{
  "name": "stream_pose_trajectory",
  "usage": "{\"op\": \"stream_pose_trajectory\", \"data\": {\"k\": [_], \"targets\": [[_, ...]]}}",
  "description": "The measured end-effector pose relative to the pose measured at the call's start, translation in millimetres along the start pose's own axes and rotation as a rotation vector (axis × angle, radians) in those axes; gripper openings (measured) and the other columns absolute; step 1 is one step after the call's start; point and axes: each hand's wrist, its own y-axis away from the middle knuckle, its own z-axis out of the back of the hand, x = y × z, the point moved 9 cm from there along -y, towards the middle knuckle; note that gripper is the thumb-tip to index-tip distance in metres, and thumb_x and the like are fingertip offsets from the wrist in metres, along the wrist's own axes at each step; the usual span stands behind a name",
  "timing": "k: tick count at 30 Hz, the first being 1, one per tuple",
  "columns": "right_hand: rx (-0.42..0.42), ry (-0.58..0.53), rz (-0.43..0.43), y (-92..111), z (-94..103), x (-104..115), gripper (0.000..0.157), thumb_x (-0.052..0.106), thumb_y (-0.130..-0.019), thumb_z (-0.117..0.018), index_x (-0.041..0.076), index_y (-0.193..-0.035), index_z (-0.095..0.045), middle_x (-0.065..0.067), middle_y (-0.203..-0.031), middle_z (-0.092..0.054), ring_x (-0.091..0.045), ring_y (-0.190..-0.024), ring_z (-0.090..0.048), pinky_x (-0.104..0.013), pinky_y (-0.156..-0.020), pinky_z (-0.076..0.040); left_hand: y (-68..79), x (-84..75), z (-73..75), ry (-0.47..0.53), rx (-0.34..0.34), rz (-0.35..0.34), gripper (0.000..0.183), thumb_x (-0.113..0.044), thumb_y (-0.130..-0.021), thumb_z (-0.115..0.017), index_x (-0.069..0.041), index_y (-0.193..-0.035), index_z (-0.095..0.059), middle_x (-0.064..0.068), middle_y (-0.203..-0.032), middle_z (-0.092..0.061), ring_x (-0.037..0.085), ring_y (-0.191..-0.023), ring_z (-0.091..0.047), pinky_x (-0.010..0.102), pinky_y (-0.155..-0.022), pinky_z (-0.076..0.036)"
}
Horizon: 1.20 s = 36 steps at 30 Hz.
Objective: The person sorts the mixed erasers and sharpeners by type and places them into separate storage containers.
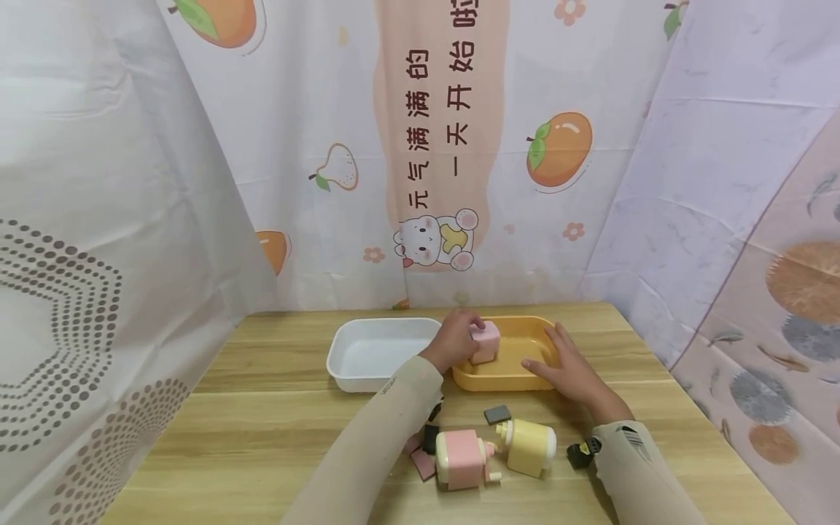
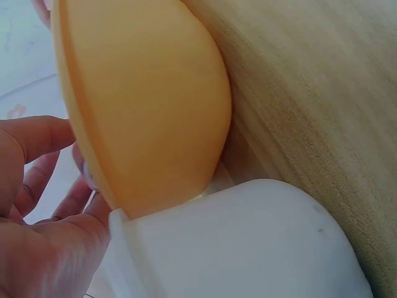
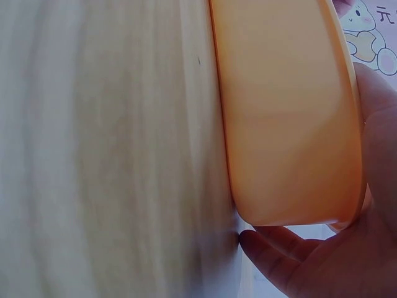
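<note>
My left hand (image 1: pixel 453 340) reaches over the left end of an orange tray (image 1: pixel 504 382) and holds a pink rounded box-shaped object (image 1: pixel 485 343) that stands inside it. In the left wrist view the tray's wall hides most of that object. At the tray's right end, my right hand (image 1: pixel 569 364) grips the rim. Its thumb lies over the near side, while its fingers (image 3: pixel 273 257) wrap the outside of the end wall. A white tray (image 1: pixel 383 384) stands directly left of the orange one, under the left wrist.
Nearer on the wooden table (image 1: pixel 262 415) lie a pink sharpener-like gadget (image 1: pixel 462 459) with a crank, a similar yellow one (image 1: pixel 530 447), a grey flat piece (image 1: pixel 497 414) and a pink flat piece (image 1: pixel 423 464). Patterned curtains (image 1: pixel 315 95) enclose the back and sides.
</note>
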Motion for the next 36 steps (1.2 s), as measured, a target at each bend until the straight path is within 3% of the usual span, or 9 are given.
{"op": "stream_pose_trajectory", "data": {"k": [7,14,20,28,36], "targets": [[-0.001,0.006,0.003,0.5,-0.3,0.7,0.108,0.062,-0.092,-0.068,0.005,-0.166,-0.014,-0.025,-0.172,0.006,-0.058,-0.154,-0.007,-0.078,-0.116,-0.015,11.9,-11.3,1.1,0.003,0.041,0.001,0.025,-0.002,-0.091,-0.074,-0.018,-0.109,-0.071,0.004,-0.135,-0.057,0.02,-0.121,-0.055,0.04,-0.113,-0.047],[-0.006,0.002,0.005,0.8,0.9,1.7,0.107,0.062,-0.092,-0.069,0.004,-0.165,-0.016,-0.026,-0.172,0.005,-0.058,-0.153,-0.007,-0.078,-0.116,-0.015,21.2,-28.9,1.6,-0.067,0.064,-0.094,0.016,-0.017,-0.094,-0.073,-0.018,-0.11,-0.073,0.004,-0.126,-0.061,0.019,-0.113,-0.056,0.039,-0.108,-0.049],[-0.007,-0.003,0.01,0.4,1.0,0.6,0.108,0.062,-0.092,-0.069,0.005,-0.166,-0.016,-0.025,-0.172,0.006,-0.058,-0.154,-0.007,-0.078,-0.116,-0.015,29.9,-34.4,9.6,-0.077,0.093,-0.138,0.025,-0.025,-0.093,-0.074,-0.018,-0.116,-0.071,0.004,-0.133,-0.062,0.021,-0.122,-0.056,0.042,-0.11,-0.047],[-0.002,0.005,0.018,-1.1,-1.4,1.4,0.107,0.062,-0.093,-0.068,0.004,-0.166,-0.015,-0.025,-0.172,0.006,-0.058,-0.154,-0.007,-0.078,-0.116,-0.015,44.9,-18.9,40.0,-0.004,0.058,-0.133,0.034,-0.016,-0.091,-0.076,-0.014,-0.125,-0.07,0.003,-0.135,-0.065,0.027,-0.129,-0.059,0.046,-0.111,-0.048],[0.004,0.003,0.008,0.4,0.2,1.5,0.108,0.063,-0.093,-0.068,0.003,-0.165,-0.015,-0.026,-0.172,0.006,-0.057,-0.154,-0.006,-0.077,-0.117,-0.014,60.9,-0.3,56.2,0.078,0.039,-0.108,0.037,-0.024,-0.09,-0.079,-0.015,-0.124,-0.07,-0.001,-0.131,-0.067,0.023,-0.128,-0.06,0.046,-0.11,-0.049]]}}
